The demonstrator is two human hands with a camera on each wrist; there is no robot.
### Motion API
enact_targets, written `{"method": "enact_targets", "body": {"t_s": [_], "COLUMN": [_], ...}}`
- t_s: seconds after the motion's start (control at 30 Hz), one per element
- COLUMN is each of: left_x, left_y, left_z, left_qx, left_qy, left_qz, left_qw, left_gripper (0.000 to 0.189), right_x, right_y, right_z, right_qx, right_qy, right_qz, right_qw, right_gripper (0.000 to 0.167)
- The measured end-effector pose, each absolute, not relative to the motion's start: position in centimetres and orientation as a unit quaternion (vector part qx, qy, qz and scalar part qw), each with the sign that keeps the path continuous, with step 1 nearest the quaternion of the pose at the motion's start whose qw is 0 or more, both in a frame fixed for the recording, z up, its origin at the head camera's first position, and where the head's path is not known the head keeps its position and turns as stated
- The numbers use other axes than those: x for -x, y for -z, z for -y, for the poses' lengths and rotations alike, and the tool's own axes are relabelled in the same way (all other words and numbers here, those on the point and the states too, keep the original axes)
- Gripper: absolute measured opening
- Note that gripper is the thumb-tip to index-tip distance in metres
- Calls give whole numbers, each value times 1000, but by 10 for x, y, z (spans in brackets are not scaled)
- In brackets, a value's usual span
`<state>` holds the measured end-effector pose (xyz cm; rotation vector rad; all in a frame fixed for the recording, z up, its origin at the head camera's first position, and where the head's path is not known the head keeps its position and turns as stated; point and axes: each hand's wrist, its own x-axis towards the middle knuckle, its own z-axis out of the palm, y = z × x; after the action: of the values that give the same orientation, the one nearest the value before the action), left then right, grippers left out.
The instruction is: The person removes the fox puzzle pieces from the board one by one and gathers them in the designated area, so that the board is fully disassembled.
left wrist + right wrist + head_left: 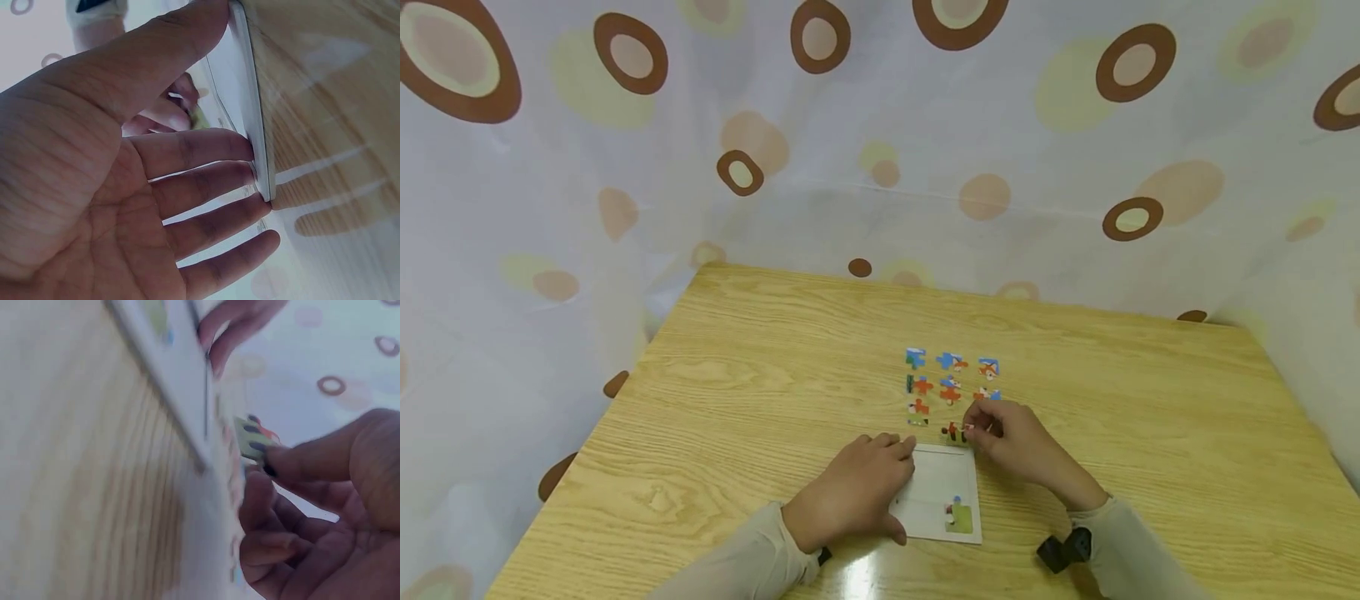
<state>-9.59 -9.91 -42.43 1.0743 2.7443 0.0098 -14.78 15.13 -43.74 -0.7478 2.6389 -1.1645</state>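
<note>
My right hand (1018, 440) pinches a green, red and black puzzle piece (954, 432) between thumb and forefinger, just beyond the far edge of a white puzzle tray (936, 475). The same puzzle piece (253, 439) shows at the fingertips in the right wrist view. My left hand (859, 487) rests over the left side of the tray, fingers extended. In the left wrist view its fingertips (240, 147) touch the tray's edge. One green puzzle piece (959, 518) lies in the tray's near right corner. The left part of the tray is hidden under the hand.
Several loose puzzle pieces lie in rows beyond the tray, among them a blue piece (915, 357), a fox-face piece (988, 367) and an orange piece (951, 391). They sit on a wooden table (775, 358). A patterned curtain (880, 125) hangs behind the table.
</note>
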Motion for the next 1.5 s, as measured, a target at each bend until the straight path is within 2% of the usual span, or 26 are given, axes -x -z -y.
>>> {"method": "enact_targets", "body": {"t_s": [0.27,0.5,0.73,1.23,1.5], "left_x": [98,99,98,99,99], "left_y": [428,429,428,427,419], "left_z": [99,101,100,98,108], "left_qx": [-361,-365,-365,-368,-341], "left_qy": [-4,6,5,3,15], "left_qz": [-927,-926,-926,-925,-935], "left_qw": [106,93,94,92,95], "left_gripper": [87,83,81,81,73], "right_x": [169,168,164,167,145], "right_y": [449,449,452,445,439], "right_z": [-149,-141,-136,-142,-145], "right_qx": [216,222,218,228,251], "right_qy": [338,317,275,298,323], "right_qz": [-914,-919,-935,-924,-908], "right_qw": [65,72,46,75,86], "right_gripper": [6,20,20,18,18]}}
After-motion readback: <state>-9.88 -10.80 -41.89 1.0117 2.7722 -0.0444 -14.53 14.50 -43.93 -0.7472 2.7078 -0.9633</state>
